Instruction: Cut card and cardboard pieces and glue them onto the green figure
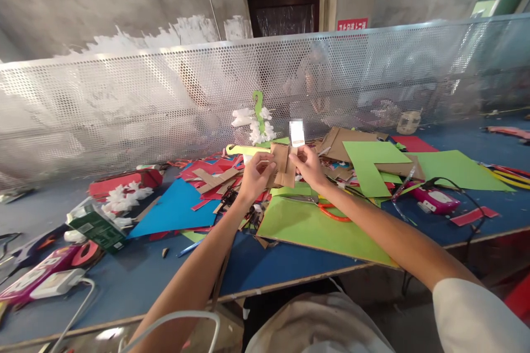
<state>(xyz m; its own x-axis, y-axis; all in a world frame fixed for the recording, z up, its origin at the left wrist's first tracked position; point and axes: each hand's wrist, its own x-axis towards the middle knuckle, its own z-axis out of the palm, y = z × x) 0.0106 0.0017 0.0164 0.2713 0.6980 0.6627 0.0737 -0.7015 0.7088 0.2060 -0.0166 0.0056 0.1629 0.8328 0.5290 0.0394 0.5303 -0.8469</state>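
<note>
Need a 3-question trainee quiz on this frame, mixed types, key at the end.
1. True or false: both hands hold the brown cardboard piece.
2. What lies under the right forearm? A) green card sheet B) a metal tray C) a towel
3. Which colour are the scissors' handles beside the right wrist?

Key: 1 true: left hand and right hand grip it above the table. 2 A. 3 orange.
</note>
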